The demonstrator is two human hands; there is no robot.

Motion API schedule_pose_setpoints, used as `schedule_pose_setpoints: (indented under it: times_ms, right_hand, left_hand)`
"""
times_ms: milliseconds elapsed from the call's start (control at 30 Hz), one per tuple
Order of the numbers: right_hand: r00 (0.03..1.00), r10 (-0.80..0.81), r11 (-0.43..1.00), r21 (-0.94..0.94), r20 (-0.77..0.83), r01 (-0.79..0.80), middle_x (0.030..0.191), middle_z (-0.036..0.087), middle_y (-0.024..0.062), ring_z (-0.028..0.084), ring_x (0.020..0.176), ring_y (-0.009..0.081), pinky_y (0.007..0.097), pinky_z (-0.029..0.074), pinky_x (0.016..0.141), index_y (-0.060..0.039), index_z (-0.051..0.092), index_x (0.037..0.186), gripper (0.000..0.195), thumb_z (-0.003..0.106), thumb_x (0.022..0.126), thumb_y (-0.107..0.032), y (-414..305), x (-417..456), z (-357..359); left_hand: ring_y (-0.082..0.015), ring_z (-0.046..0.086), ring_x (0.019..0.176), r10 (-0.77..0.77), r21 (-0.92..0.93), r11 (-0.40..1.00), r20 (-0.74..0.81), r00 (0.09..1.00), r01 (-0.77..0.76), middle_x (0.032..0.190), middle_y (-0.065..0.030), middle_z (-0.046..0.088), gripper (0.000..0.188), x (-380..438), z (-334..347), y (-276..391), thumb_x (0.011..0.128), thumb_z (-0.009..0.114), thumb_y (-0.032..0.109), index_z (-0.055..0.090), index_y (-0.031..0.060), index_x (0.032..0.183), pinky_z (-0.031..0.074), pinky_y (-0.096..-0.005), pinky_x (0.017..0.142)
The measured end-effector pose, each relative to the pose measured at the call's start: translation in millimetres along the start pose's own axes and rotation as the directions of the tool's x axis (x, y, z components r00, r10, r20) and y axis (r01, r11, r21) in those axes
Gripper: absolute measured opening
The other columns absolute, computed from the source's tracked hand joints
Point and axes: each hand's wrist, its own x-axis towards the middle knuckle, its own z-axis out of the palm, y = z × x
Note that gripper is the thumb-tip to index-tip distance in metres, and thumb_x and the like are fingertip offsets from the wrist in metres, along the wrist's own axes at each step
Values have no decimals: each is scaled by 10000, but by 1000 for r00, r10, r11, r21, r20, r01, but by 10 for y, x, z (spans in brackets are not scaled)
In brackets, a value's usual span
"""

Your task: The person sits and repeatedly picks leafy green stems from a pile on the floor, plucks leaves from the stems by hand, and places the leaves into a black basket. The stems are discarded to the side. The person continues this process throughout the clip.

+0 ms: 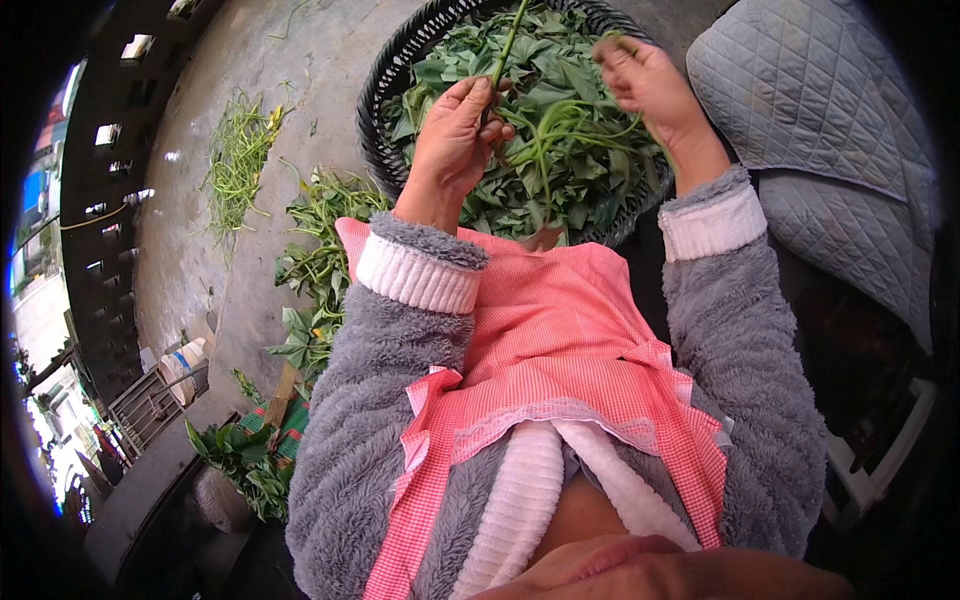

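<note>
My left hand [469, 127] is closed around a green plant stem [510, 41] that points up past the top of the picture. A bit of dark leaf shows beside its fingers. To the right, my right hand [626, 71] is raised and slightly blurred, with a thin green strand pinched at its fingertips. Both hands are above a round black woven plastic basket [375, 142] heaped with green leaves [547, 82]. Several pale green stems [551, 139] lie on the leaves between the hands.
Loose stripped stems [240, 161] lie on the concrete floor [176, 225] to the left. Leafy vines [322, 247] are piled beside my apron [555, 307]. Quilted grey fabric [810, 97] sits at the right. A white bucket [184, 371] and a pierced dark wall [97, 225] stand at far left.
</note>
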Motion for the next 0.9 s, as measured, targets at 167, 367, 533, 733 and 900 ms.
schedule_pose_setpoints:
  times_ms: [167,367,533,733,900]
  right_hand:
    - [975,-99,962,-232,200,145,891,634,82,563,777,134,274,458,707,28,588,1017,365,680,774,-228,217,-49,476]
    - [960,-212,708,-649,182,279,768,625,145,605,699,264,336,468,617,-61,640,930,272,670,731,-244,198,-88,505]
    - [910,-380,407,-854,164,324,717,622,111,610,696,294,380,479,605,-116,646,826,129,617,736,-204,97,-122,437]
    - [803,-587,561,-765,-97,317,668,594,16,531,597,113,263,416,542,-58,638,856,224,618,824,-279,32,151,-439]
    - [941,-330,900,-273,77,338,685,520,-59,428,625,36,208,365,567,-48,625,865,239,607,848,-286,6,15,-54]
  left_hand:
    - [-73,469,580,85,35,996,28,996,-86,838,-20,568,244,59,6,-50,892,526,192,547,-8,1029,447,-235,604]
    - [-84,533,684,74,272,960,-3,997,-71,877,-33,594,277,2,154,-28,865,567,149,536,-28,1076,446,-216,603]
    - [-81,506,599,52,454,888,46,998,-67,790,-18,572,331,-2,114,-26,850,592,165,527,-50,1092,435,-214,568]
    - [-43,397,518,55,275,961,-56,997,-38,689,38,483,281,-138,-192,184,857,577,156,563,-27,1069,386,-208,513]
    - [-67,437,511,162,122,980,-41,986,-156,736,12,520,266,-104,-110,275,882,535,150,547,-24,1084,509,-283,684]
